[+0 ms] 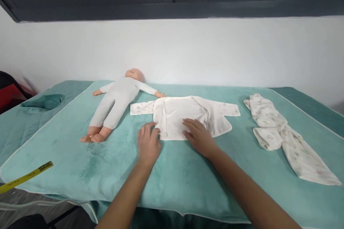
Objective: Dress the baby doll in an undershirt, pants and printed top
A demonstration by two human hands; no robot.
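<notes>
A small white baby shirt (pixel 185 112) lies spread on the teal blanket (pixel 188 171), sleeves out to both sides. My left hand (pixel 148 143) rests flat at the shirt's lower left corner, fingers stretched and touching its hem. Over the lower middle of the shirt lies my right hand (pixel 200 136), flat with fingers extended. Neither hand holds anything. A baby doll (pixel 115 102) in a pale grey bodysuit lies on its back to the left of the shirt, head toward the wall.
White printed baby trousers (pixel 285 139) lie crumpled at the right of the blanket. A yellow measuring tape (pixel 27 177) sticks in at the lower left edge. A white wall runs behind the table, and a red and black object (pixel 10 93) sits far left.
</notes>
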